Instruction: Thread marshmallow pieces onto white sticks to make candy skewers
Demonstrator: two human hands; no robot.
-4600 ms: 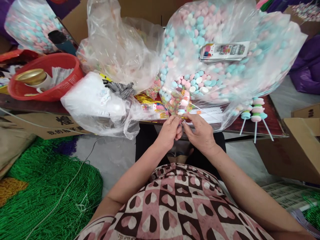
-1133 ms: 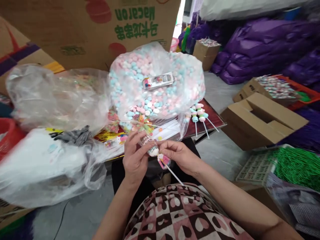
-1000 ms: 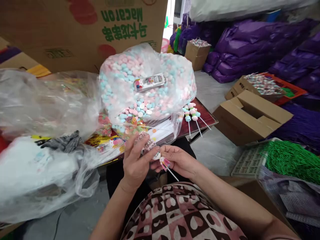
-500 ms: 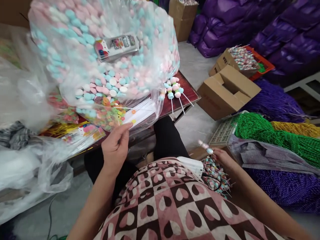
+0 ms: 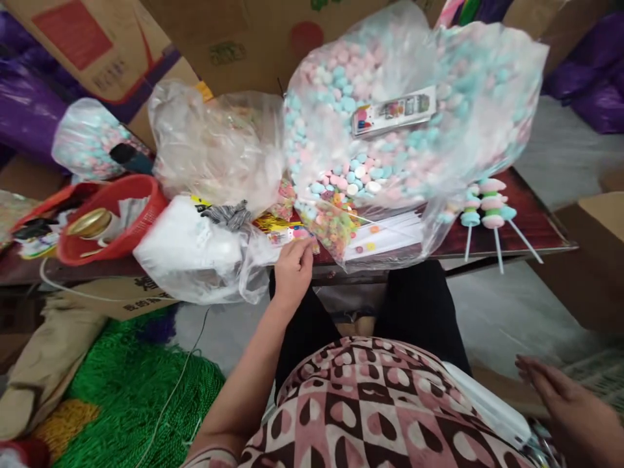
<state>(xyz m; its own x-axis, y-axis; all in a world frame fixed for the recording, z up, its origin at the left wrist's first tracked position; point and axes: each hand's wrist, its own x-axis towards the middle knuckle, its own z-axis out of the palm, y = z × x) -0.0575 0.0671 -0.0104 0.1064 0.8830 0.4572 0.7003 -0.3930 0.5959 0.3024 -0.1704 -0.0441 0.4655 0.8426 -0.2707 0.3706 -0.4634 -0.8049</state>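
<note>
My left hand is at the table's front edge, thumb and fingers pinched together over a printed plastic packet; what lies between the fingertips is hidden. To its right is a small clear bag of colourful gummy rings, beside white sticks in a plastic bag. Behind them a big clear bag of pink, blue and white candies stands open toward me. Skewered candy sticks lie at the table's right end. Low on the right, my right hand is blurred, fingers extended and holding nothing.
A red basket with a gold lid stands on the left of the table. A white plastic bag overhangs the front edge. Green cord bundles lie on the floor at left, a cardboard box at right.
The view has swung left. My left hand has moved left from the white sticks to the printed packets. My right hand has let go of the candy skewer it held.
</note>
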